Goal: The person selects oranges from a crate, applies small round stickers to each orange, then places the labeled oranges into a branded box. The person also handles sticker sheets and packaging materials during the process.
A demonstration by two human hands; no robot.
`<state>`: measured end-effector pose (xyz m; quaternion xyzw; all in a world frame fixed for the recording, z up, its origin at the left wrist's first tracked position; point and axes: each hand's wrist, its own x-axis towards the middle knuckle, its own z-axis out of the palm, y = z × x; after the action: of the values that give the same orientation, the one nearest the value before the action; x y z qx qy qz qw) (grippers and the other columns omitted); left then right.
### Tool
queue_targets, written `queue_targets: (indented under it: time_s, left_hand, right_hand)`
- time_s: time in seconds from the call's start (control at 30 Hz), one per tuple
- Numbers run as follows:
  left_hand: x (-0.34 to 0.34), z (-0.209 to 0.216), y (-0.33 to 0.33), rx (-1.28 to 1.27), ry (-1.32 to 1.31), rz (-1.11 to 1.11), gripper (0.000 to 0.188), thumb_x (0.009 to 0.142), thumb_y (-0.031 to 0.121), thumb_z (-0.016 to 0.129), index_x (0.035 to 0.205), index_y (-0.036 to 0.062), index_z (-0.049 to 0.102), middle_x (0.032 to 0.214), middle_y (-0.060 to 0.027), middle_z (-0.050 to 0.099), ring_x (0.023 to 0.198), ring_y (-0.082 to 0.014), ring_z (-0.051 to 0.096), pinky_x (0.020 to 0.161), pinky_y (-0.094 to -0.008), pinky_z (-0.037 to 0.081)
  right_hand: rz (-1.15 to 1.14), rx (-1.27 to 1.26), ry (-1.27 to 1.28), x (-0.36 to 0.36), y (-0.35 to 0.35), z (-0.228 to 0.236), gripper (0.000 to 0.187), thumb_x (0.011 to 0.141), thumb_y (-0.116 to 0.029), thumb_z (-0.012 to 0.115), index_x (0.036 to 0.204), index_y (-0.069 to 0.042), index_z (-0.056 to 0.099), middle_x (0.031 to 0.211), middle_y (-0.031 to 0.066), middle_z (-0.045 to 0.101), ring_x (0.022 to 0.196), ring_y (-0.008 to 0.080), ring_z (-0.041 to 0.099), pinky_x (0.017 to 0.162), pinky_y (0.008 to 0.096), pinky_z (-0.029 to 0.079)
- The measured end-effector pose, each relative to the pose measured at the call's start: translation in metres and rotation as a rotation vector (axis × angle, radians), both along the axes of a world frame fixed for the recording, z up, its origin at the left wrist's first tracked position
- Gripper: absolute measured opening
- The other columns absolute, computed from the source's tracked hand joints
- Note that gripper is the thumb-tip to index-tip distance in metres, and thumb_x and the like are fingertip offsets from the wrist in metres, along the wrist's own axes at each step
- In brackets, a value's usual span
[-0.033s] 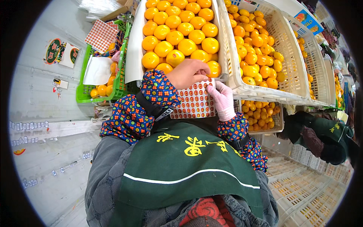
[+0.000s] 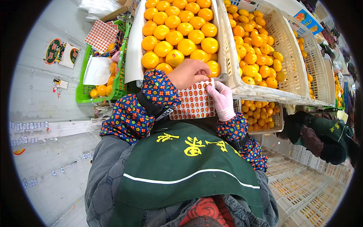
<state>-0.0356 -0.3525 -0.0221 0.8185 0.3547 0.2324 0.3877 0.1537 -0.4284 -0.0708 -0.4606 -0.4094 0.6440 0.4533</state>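
Two hands meet over a flat white paper sheet of small round red-and-orange stickers (image 2: 193, 103), which lies just in front of the person's green apron (image 2: 181, 170), propped against the near edge of the fruit tray. That sheet looks thin, light and floppy; it would likely bend or crease if gripped hard, so its bare edges are the sensible place to hold it, while each sticker probably peels best from its rim with a fingertip. The right hand (image 2: 222, 100), in a pale pink glove, rests along the sheet's right side, fingers lightly curled, thumb and forefinger closed near its upper right corner. The bare left hand (image 2: 189, 72) comes across from a patterned sleeve (image 2: 151, 98) and bends down over the sheet's top edge, fingertips pinched together there; whether a sticker is between them cannot be told. Just beyond sits a white-lined tray of large orange mandarins (image 2: 177, 34), touching the left hand's knuckles. To the right stand white plastic crates of smaller mandarins (image 2: 261, 49); to the left, a green plastic basket (image 2: 85, 97) with another sticker sheet above it.
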Motion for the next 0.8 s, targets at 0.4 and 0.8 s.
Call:
queue_targets:
  time_s: [0.4,0.8]
  left_hand:
    - [0.027,-0.017,-0.042,0.631,0.094,0.04,0.016,0.078,0.008,0.063,0.094,0.0073,0.064,0.091,-0.0081,0.058,0.088,-0.0278,0.062,0.072,-0.0375,0.053]
    - [0.068,-0.038,-0.047,0.515,-0.063,0.006,0.015,0.077,0.005,0.068,0.091,0.0019,0.068,0.088,-0.0094,0.063,0.082,-0.0256,0.065,0.071,-0.0323,0.053]
  right_hand:
    - [-0.03,-0.056,-0.035,0.013,-0.014,-0.01,0.018,0.092,-0.017,0.068,0.097,0.001,0.068,0.079,-0.0003,0.065,0.067,0.0048,0.054,0.062,0.0226,0.045]
    - [-0.134,-0.15,0.043,0.046,-0.041,-0.011,0.026,0.093,-0.012,0.065,0.113,0.004,0.066,0.097,0.0077,0.072,0.081,0.0112,0.066,0.073,0.0262,0.053]
